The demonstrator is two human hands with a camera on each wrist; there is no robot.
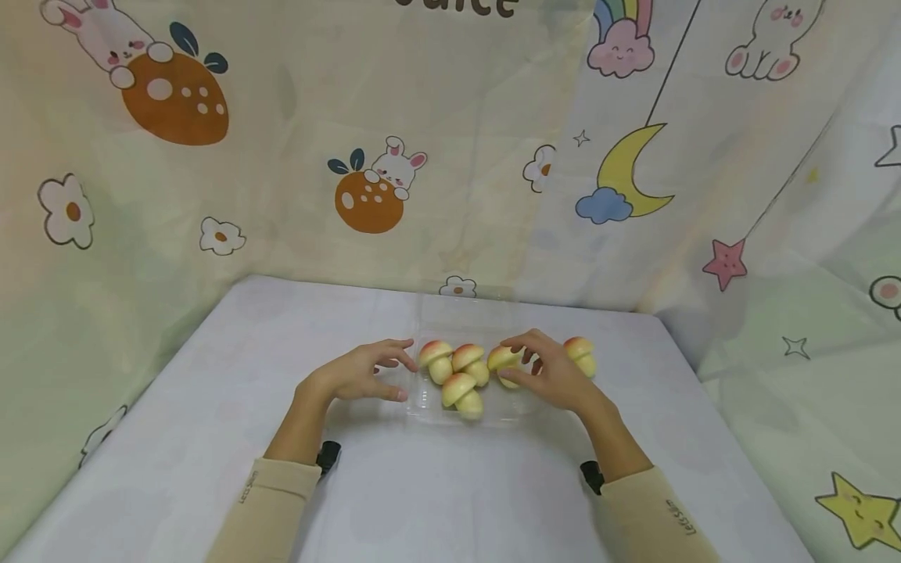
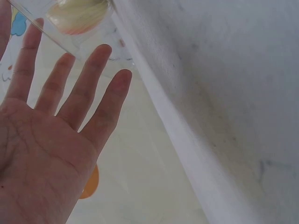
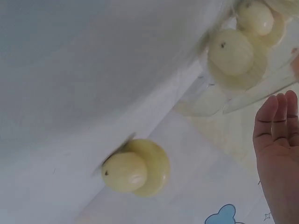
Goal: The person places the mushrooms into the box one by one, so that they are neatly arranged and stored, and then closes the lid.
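Observation:
A clear plastic box (image 1: 422, 408) stands on the white table and holds several toy mushrooms (image 1: 462, 396), pale yellow with a red blush on the caps. My left hand (image 1: 362, 373) is at the box's left side, thumb and fingers spread and nothing between them. At the right end of the box, my right hand (image 1: 556, 375) arches over the rightmost mushroom inside (image 1: 497, 358), partly covering it. In the right wrist view the fingers of that hand (image 3: 279, 135) are loosely extended beside the clear wall, apart from the mushroom (image 3: 231, 53).
Another toy mushroom (image 1: 580, 357) lies on the table outside the box, just past my right hand. The box's clear lid (image 1: 468, 313) stands raised at the back. A printed cloth (image 1: 281, 156) hangs behind the table's rear edge.

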